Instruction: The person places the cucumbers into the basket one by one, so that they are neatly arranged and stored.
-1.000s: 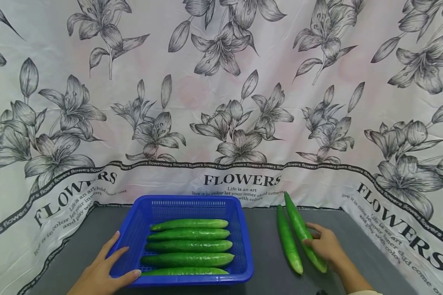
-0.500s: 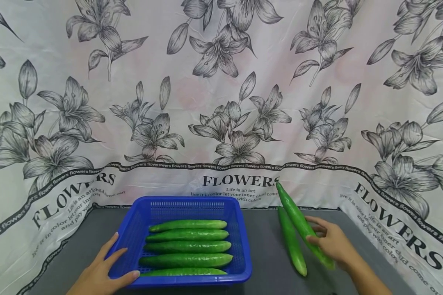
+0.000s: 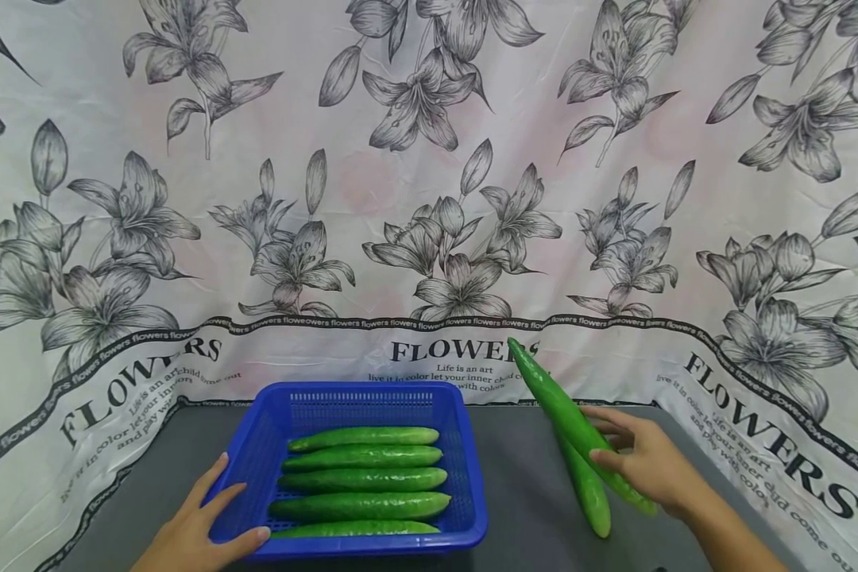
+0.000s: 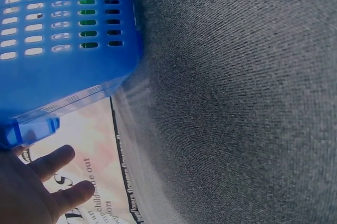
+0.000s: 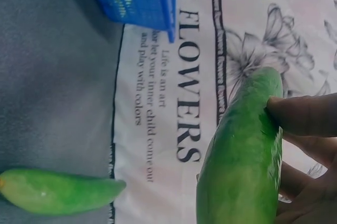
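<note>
In the head view, my right hand point(image 3: 647, 461) grips a long green cucumber point(image 3: 554, 401) near its lower end, thumb on one side and fingers on the other. The cucumber is raised and tilted, its thin tip pointing up and left. Beneath it on the dark table lies another cucumber point(image 3: 592, 500), its far part hidden. The right wrist view shows the held cucumber point(image 5: 239, 155) close up, apart from the lying cucumber point(image 5: 58, 191). At the left, my left hand point(image 3: 186, 528) touches the rim of a blue plastic basket point(image 3: 372, 543) with spread, fairly straight fingers.
Several cucumbers point(image 3: 361, 480) lie side by side in the basket. A dark grey table point(image 3: 515, 492) lies under everything. Behind it and at both sides hangs a white flower-printed cloth point(image 3: 465, 349) with lettering.
My right hand has lifted one cucumber off the table, and its tip has swung up and left across the other. The lying cucumber's near end has shifted slightly right. My left hand stays put.
</note>
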Available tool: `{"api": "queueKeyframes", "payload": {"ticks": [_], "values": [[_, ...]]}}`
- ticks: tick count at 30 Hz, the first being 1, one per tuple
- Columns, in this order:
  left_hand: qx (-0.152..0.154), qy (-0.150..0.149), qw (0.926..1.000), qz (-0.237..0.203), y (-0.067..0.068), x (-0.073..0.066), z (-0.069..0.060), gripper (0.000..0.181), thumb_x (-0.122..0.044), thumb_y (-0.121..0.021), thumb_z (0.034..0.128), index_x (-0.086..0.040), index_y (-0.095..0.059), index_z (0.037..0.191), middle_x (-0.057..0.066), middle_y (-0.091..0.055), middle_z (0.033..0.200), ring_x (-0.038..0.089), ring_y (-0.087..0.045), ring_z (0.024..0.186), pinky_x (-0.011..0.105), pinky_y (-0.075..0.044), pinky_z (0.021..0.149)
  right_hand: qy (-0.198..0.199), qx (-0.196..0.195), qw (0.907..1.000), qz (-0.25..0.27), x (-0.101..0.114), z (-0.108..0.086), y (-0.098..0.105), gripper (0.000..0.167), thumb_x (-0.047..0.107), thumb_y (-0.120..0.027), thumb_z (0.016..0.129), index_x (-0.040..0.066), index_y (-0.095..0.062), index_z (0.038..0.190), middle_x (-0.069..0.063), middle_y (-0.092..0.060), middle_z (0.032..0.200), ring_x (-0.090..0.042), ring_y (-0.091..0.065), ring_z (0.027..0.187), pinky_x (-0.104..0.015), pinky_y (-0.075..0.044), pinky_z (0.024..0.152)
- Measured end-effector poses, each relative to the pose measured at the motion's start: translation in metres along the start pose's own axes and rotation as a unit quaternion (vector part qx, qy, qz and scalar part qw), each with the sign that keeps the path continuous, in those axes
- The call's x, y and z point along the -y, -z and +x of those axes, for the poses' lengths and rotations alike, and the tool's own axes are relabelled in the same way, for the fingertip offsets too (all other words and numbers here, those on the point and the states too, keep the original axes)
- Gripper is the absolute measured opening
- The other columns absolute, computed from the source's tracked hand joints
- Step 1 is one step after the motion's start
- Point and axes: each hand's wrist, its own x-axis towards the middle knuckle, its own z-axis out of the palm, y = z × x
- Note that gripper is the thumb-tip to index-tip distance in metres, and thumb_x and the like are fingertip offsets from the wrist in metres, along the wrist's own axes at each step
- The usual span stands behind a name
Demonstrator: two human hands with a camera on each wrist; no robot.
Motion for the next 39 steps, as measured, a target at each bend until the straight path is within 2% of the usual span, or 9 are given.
{"api": "queueKeyframes", "payload": {"ticks": [10, 16, 21, 25, 32, 39], "values": [[0.007, 0.006, 0.9999, -0.007, 0.001, -0.002, 0.001, 0.077, -0.053, -0.064, 0.0877, 0.002, -0.049, 0.139, 0.024, -0.005, 0.155, 0.063, -0.031, 0.123, 0.067, -0.043, 0.076, 0.038, 0.026, 0.9989, -0.009, 0.021, -0.003, 0.006, 0.06, 0.005, -0.072, 0.086, 0.009, -0.05, 0.141, -0.019, -0.058, 0.126, -0.039, -0.057, 0.108, -0.049, -0.051, 0.08], [0.01, 0.015, 0.9998, 0.0, 0.001, -0.003, 0.002, 0.077, -0.054, -0.064, 0.0871, 0.002, -0.049, 0.138, 0.024, -0.006, 0.154, 0.062, -0.032, 0.122, 0.067, -0.042, 0.078, 0.063, 0.039, 0.9969, -0.028, 0.037, -0.003, 0.005, 0.056, 0.007, -0.073, 0.084, 0.017, -0.056, 0.137, -0.012, -0.058, 0.129, -0.033, -0.057, 0.108, -0.048, -0.05, 0.081], [0.014, 0.024, 0.9996, 0.008, 0.0, -0.003, 0.002, 0.079, -0.056, -0.063, 0.0864, 0.002, -0.049, 0.138, 0.024, -0.006, 0.154, 0.062, -0.035, 0.12, 0.067, -0.043, 0.078, 0.105, 0.077, 0.9914, -0.015, 0.053, -0.003, 0.002, 0.056, 0.01, -0.073, 0.086, 0.018, -0.055, 0.138, -0.013, -0.058, 0.128, -0.035, -0.057, 0.109, -0.049, -0.05, 0.079], [0.014, 0.024, 0.9996, 0.006, 0.001, -0.001, 0.003, 0.078, -0.055, -0.063, 0.0867, 0.002, -0.049, 0.138, 0.023, -0.006, 0.154, 0.062, -0.035, 0.12, 0.066, -0.043, 0.079, 0.127, 0.107, 0.9861, -0.01, 0.065, -0.004, -0.003, 0.056, 0.012, -0.072, 0.087, 0.019, -0.053, 0.139, -0.012, -0.058, 0.127, -0.034, -0.057, 0.109, -0.048, -0.05, 0.079], [0.015, 0.024, 0.9996, 0.005, 0.001, 0.003, 0.003, 0.078, -0.054, -0.063, 0.0872, 0.002, -0.048, 0.139, 0.024, -0.005, 0.154, 0.063, -0.031, 0.122, 0.067, -0.042, 0.077, 0.156, 0.13, 0.9783, -0.04, 0.081, 0.002, -0.017, 0.054, 0.01, -0.073, 0.086, 0.021, -0.056, 0.137, 0.003, -0.061, 0.123, -0.023, -0.057, 0.108, -0.039, -0.05, 0.081], [0.018, 0.022, 0.9996, 0.002, 0.0, 0.004, 0.005, 0.078, -0.054, -0.063, 0.0873, 0.003, -0.048, 0.139, 0.024, -0.004, 0.154, 0.063, -0.026, 0.125, 0.067, -0.041, 0.079, 0.172, 0.153, 0.9715, -0.055, 0.094, 0.01, -0.032, 0.055, 0.004, -0.071, 0.086, 0.024, -0.057, 0.136, 0.004, -0.059, 0.127, -0.023, -0.058, 0.107, -0.039, -0.051, 0.081]]}}
